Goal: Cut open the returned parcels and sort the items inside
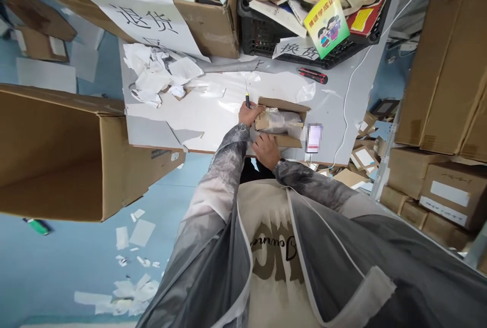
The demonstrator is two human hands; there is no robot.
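On the table, a small cardboard box (288,141) lies with its flaps spread apart. A clear plastic-wrapped item (283,121) fills its inside. My left hand (249,113) is at the box's left end, closed around a slim yellow-and-black tool with a thin pointed tip, which points away from me; its exact kind is too small to tell. The left fingertips touch the box's corner. My right hand (267,151) is at the near left corner of the box, fingers curled over the near edge. What its fingertips grip is partly hidden.
A phone (314,138) lies right of the box, with a red-and-black utility knife (312,75) beyond. Crumpled paper (155,71) lies at left. Behind stand a black crate (262,38) of books and a large carton (211,26). A white cable (347,94) crosses the right side.
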